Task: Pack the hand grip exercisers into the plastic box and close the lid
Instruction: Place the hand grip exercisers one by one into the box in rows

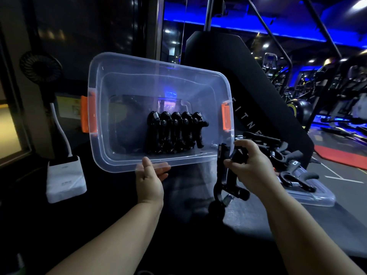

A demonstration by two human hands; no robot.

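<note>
A clear plastic box [103,135] with orange latches is tilted toward me, its opening facing the camera. Several black hand grip exercisers [174,133] stand in a row inside it. My left hand [151,175] holds the box by its near rim, thumb on top and fingers underneath. My right hand [250,165] grips one black exerciser [224,183] just outside the box's lower right corner, its head hanging downward. More exercisers [288,161] lie in a loose pile to the right, on the clear lid [317,197] that lies flat.
A white box-shaped device [65,179] with a white cable sits at the left, with a small black fan [40,66] above it. A black gym machine panel [248,80] stands behind the box. Grey floor and a red mat [341,155] lie to the right.
</note>
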